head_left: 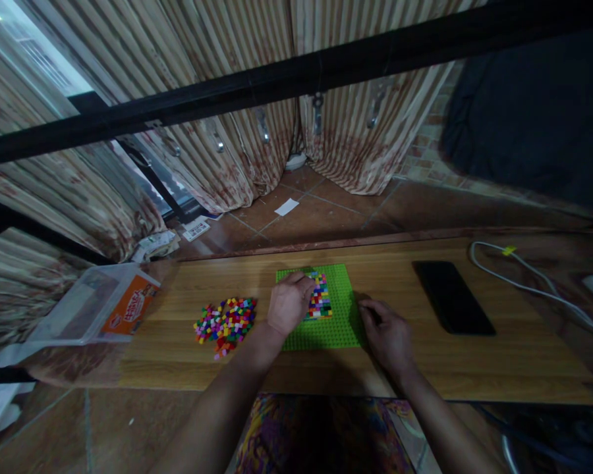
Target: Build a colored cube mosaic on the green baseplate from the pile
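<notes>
A green studded baseplate (pixel 343 322) lies flat on a low wooden table (pixel 499 355). A patch of small multicoloured bricks (pixel 321 299) is stuck on its upper middle. My left hand (pixel 289 303) rests on the plate's left part, fingers curled against the patch's left edge; whether it pinches a brick is hidden. My right hand (pixel 385 332) lies on the table at the plate's right edge, fingers bent and touching it. A loose heap of coloured bricks (pixel 226 321) sits left of the plate.
A black phone (pixel 452 296) lies right of the plate. A white cable (pixel 528 276) runs along the far right. A clear plastic box with an orange label (pixel 99 303) overhangs the table's left end. Curtains and a black metal bar stand behind.
</notes>
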Demonstrator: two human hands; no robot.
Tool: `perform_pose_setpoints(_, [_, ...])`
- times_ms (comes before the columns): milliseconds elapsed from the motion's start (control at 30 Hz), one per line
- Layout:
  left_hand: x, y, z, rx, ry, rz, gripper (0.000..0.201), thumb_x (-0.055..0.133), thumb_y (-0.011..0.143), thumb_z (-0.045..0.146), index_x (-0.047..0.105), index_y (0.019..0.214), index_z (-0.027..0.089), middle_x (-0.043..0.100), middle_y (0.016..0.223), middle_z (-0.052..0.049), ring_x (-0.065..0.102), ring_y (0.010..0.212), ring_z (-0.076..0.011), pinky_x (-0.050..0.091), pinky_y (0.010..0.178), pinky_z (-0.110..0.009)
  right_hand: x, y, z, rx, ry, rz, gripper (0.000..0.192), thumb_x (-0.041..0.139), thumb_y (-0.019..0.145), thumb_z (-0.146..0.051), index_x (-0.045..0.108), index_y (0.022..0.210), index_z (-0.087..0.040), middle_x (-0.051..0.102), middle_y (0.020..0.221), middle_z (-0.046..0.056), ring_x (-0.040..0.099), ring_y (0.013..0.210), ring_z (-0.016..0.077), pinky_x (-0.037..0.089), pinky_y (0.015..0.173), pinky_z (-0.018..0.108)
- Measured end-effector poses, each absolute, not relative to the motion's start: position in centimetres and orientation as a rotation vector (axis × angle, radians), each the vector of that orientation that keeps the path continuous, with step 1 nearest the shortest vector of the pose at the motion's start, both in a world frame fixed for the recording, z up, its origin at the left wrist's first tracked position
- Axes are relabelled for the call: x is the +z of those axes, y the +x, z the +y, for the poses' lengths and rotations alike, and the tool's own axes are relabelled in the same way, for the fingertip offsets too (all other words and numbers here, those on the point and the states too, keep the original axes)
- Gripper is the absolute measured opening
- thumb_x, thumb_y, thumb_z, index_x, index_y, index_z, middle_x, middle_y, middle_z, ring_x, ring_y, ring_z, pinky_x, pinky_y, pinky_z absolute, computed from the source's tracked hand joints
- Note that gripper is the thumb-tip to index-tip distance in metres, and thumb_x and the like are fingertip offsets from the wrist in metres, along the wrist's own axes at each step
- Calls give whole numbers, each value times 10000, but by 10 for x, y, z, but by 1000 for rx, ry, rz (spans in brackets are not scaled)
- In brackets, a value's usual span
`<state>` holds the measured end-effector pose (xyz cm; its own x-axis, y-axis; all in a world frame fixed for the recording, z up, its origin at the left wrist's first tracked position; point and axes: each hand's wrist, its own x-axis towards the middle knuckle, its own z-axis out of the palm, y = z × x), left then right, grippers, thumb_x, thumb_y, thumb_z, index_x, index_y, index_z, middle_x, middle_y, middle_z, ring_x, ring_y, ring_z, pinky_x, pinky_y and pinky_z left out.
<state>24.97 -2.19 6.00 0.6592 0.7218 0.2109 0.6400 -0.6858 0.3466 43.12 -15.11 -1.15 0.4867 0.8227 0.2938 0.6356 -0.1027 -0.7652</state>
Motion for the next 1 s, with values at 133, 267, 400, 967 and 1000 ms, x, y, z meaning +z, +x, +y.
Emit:
perform_pose_setpoints(133, [58,252,-23,448,2678,1117,233,459,942,202,670,842,199,638,878,-47,569,846,-149,466,820,-280,-13,431,-151,234,-1836,-1232,311,456,908,-388,698,952,-198,733,994,102,696,861,234,536,755,343])
perform_pose_setpoints(267, [53,253,-23,485,2702,1098,237,457,943,204,659,819,195,637,865,-45,570,844,-155,460,839,-292,-16,432,-152,253,-1838,-1230,305,460,906,-384,696,959,-198,732,994,97,697,869,232,535,763,341])
perform_pose_setpoints(400, [55,252,-27,554,2673,1112,219,459,944,216,667,881,195,654,896,-46,583,869,-167,464,859,-310,-18,434,-152,265,-1846,-1228,310,469,898,-396,693,971,-195,731,1007,95,698,895,238,532,791,351])
perform_pose_setpoints(967, [44,64,-118,819,2025,1881,177,502,885,284,650,917,193,675,891,-45,645,824,-169,500,750,-283,-22,440,-157,159,-1887,-1280,397,492,887,-509,718,945,-187,748,951,93,708,811,240,526,720,321])
perform_pose_setpoints(1000, [42,58,-122,797,2021,1908,180,504,883,294,651,910,192,675,886,-46,646,824,-172,499,751,-286,-22,440,-157,150,-1887,-1282,399,493,888,-513,719,942,-188,748,949,90,709,816,241,526,719,318])
